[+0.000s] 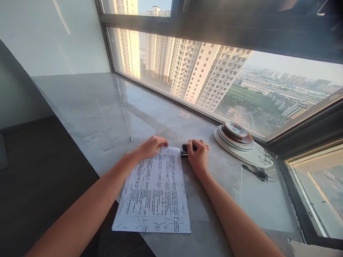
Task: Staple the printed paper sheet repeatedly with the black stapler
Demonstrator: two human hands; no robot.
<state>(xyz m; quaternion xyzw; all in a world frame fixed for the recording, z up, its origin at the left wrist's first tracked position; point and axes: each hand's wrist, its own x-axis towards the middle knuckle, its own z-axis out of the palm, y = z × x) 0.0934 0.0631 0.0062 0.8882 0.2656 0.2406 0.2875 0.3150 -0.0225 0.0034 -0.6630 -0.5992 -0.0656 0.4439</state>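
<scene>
A printed sheet of paper (pixel 158 192), possibly a stack, lies on the grey sill, its near edge reaching past the sill's front. Many short thin marks that look like staples are scattered over its margins and text. My left hand (pixel 153 146) is closed at the far edge of the paper, fingertips bent over it. My right hand (pixel 198 153) grips a black stapler (pixel 184 151), whose front end meets the paper's far right corner. Most of the stapler is hidden by my fingers.
A stack of plates (pixel 235 137) stands by the window at the right, with a black key ring (pixel 261 175) in front. A small metallic piece (pixel 132 138) and tiny dark bits (pixel 108 129) lie on the grey sill (pixel 88 103). The sill drops off at the left.
</scene>
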